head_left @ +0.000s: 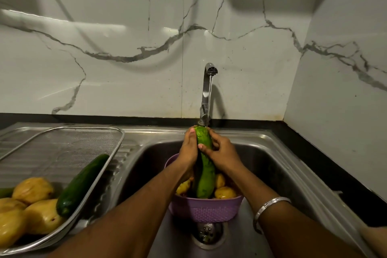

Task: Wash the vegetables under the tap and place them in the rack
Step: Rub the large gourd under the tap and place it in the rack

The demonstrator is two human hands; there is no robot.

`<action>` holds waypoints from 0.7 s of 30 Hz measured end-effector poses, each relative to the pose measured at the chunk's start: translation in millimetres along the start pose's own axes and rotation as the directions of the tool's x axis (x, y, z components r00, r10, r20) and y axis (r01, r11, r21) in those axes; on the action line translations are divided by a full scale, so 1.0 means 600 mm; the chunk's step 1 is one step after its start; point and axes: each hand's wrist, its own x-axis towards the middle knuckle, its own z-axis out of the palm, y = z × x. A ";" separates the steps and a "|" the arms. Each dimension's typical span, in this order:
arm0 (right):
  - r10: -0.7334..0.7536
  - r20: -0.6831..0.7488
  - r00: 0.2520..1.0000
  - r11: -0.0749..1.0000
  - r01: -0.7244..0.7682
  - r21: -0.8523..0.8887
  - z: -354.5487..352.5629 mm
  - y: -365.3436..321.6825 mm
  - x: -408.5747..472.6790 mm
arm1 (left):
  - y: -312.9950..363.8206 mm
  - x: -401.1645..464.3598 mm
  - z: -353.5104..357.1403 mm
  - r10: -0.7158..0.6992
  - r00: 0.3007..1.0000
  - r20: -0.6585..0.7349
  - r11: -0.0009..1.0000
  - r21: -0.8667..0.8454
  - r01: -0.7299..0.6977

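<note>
While water runs from the tap [210, 81] onto its upper end, a green cucumber [205, 165] stands upright over the purple basket [206, 208] in the sink [278, 174] — left hand [189, 148] and right hand [223, 153] both curl their fingers round it. Yellow potatoes [225, 192] crowd the basket beneath. Left of the sink, the mesh rack [62, 146] holds a dark cucumber [80, 184] and washed potatoes [32, 205].

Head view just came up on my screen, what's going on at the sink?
A person holds a light green cucumber in both hands, left hand and right hand, under the running tap, above a purple basket of unwashed potatoes. The wire rack on the left already holds a dark cucumber and several potatoes.
</note>
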 end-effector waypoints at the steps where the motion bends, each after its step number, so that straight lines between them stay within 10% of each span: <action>1: 0.000 0.029 1.000 1.000 0.000 0.008 -0.006 0.001 0.001 | -0.003 0.000 -0.006 0.015 0.999 0.032 1.000 0.013 -0.015; 9: -0.044 -0.055 0.998 0.999 0.045 0.019 -0.026 0.033 -0.005 | -0.050 -0.026 -0.034 -0.170 0.922 0.349 0.980 0.159 0.120; 19: -0.116 -0.062 0.991 0.983 0.105 -0.150 -0.017 0.009 0.001 | 0.016 -0.015 -0.013 0.091 0.995 0.048 0.996 0.020 -0.092; 21: -0.082 -0.041 0.996 0.989 0.076 -0.124 -0.007 0.012 0.001 | 0.020 -0.007 -0.023 0.222 0.975 0.016 0.951 0.217 -0.220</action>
